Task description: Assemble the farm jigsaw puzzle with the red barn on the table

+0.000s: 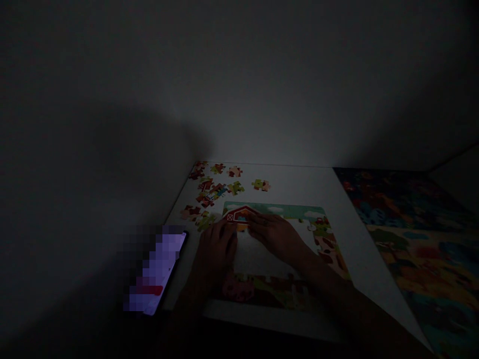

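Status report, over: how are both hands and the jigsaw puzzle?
Left hand, right hand at red barn. Farm jigsaw puzzle: middle unfilled. Loose pieces, smartphone outside it.

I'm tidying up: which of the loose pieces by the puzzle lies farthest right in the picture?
The green-and-pink clump beyond the puzzle; it lies apart, with the other loose pieces all to its left.

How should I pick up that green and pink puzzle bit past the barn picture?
Probably pinch the green and pink bit by its near and far edges, coming down from above: it lies flat, looks wider than deep, and sits apart from the loose pieces on its left.
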### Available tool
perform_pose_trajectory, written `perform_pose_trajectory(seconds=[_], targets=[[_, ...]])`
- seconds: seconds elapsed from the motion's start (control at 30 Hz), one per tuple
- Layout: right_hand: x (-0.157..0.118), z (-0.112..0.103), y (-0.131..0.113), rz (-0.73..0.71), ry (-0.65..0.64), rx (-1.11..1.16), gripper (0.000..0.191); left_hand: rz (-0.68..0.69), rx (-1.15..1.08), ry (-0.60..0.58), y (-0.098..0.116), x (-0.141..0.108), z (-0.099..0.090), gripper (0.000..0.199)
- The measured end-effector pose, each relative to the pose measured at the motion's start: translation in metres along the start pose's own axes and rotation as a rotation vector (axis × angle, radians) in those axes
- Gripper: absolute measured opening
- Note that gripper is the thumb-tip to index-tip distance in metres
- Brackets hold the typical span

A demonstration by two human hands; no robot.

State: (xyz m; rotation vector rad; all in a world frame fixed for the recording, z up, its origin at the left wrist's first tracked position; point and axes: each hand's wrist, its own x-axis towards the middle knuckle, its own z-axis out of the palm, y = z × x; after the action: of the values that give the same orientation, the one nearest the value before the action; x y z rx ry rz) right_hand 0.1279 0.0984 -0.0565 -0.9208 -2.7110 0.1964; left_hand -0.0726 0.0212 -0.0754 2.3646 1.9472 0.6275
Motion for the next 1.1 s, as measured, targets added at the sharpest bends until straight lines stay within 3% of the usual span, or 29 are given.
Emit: perform_pose_trajectory(seconds=[0.2, 0.7, 0.97, 1.1], targets=[[-0.002, 0.007, 0.001, -0.020, 0.026, 0.010, 0.027, 0.006, -0.007, -0.003, 0.000, 0.000, -0.001, 0.032], [-0.001, 0.002, 0.001, 0.025, 0.061, 0.109, 0.027, -0.002, 0.018, -0.002, 0.001, 0.000, -0.001, 0.032], [-0.001, 0.001, 0.008, -0.037, 0.051, 0.256, 0.028, 0.008, 0.038, -0.030, -0.001, 0.002, 0.000, 0.035], [-0.003, 0.001, 0.029, 0.154, 0.155, 0.354, 0.028, 0.003, 0.031, -0.023, -0.001, 0.005, -0.002, 0.032]])
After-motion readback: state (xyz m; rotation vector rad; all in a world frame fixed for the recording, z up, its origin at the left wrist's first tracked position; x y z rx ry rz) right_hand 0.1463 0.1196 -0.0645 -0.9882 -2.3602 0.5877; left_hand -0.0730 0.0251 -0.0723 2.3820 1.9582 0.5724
